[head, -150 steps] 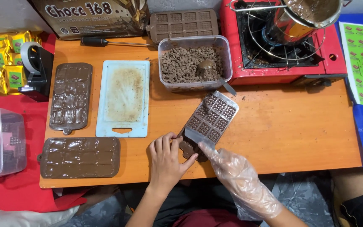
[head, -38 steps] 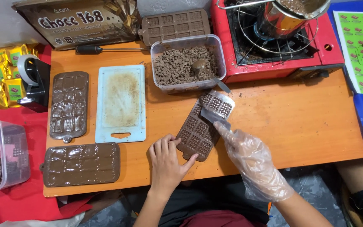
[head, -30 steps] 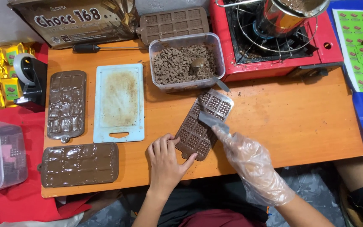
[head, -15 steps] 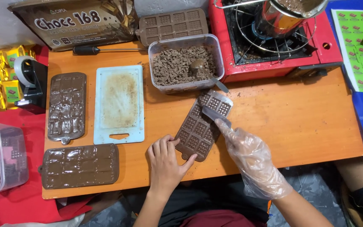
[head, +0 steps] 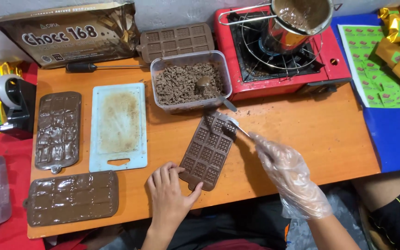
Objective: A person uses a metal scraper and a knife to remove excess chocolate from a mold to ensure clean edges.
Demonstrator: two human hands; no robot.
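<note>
Scraper at the top of the chocolate mould

On the orange table [head: 302, 134], the filled chocolate mould [head: 208, 153] lies flat. Bare left hand [head: 170, 199], fingers spread, pins its near corner. Gloved right hand [head: 290, 176] grips a scraper [head: 230, 124] touching the far end. Mould looks light, bendy and slippery; best held by its edges
</note>
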